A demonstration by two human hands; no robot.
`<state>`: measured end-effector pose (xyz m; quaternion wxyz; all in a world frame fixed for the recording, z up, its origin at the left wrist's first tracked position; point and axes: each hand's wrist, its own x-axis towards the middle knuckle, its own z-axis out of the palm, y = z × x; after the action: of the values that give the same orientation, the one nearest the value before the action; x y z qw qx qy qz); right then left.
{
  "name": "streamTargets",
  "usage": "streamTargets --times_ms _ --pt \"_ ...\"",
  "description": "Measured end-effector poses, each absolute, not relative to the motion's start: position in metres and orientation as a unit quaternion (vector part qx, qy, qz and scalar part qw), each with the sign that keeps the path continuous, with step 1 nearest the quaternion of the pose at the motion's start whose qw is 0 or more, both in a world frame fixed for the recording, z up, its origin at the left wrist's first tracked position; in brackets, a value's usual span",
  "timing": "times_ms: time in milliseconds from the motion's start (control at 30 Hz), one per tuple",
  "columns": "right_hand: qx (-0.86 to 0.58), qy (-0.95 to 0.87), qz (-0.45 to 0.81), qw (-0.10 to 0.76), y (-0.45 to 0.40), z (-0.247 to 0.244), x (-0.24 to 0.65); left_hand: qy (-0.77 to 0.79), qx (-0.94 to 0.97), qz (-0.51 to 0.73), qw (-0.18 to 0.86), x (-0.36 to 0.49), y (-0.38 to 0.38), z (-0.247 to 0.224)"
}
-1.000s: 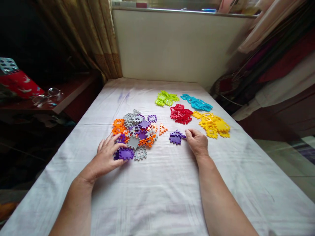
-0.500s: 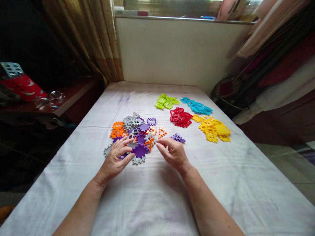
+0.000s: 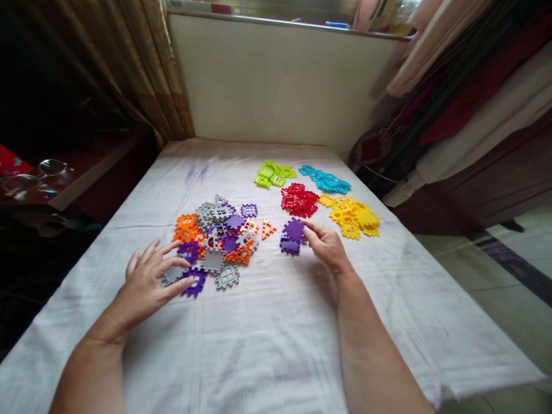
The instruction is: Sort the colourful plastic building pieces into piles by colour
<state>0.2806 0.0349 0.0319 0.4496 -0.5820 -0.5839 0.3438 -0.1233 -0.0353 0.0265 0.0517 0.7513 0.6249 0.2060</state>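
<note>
My right hand (image 3: 324, 244) pinches a flat purple interlocking tile (image 3: 295, 229) by its right edge. The tile is over another purple piece (image 3: 289, 245) lying on the sheet. My left hand (image 3: 157, 273) has its fingers spread at the near left side of a mixed pile. In that pile are grey tiles (image 3: 213, 260), orange tiles (image 3: 187, 227) and purple window-shaped tiles (image 3: 195, 282). The left fingers partly cover a grey tile (image 3: 172, 276). An orange triangular piece (image 3: 268, 228) lies between the pile and the purple tile.
Sorted heaps lie farther back: lime green (image 3: 272, 173), blue (image 3: 326, 179), red (image 3: 299, 199) and yellow (image 3: 355, 217). A white sheet (image 3: 259, 345) covers the surface. Glasses (image 3: 52, 168) rest on a dark table at left; hanging clothes (image 3: 470, 103) are at right.
My right hand has carried the purple tile from the pile to the right, over the other purple piece. My left hand has drawn back left and opened wider. The view has shifted.
</note>
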Motion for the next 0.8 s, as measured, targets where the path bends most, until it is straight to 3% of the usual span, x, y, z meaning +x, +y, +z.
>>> streamTargets --times_ms 167,467,800 --pt "-0.589 -0.620 0.390 0.342 0.032 0.031 0.308 0.662 0.738 0.096 0.089 -0.131 -0.044 0.026" --pt "-0.631 -0.649 0.360 0.225 0.029 0.030 0.312 0.674 0.732 0.038 0.090 -0.108 -0.045 0.042" --pt "-0.655 -0.657 0.309 0.209 0.029 0.034 0.310 0.638 0.758 0.127 0.036 -0.108 -0.041 0.038"
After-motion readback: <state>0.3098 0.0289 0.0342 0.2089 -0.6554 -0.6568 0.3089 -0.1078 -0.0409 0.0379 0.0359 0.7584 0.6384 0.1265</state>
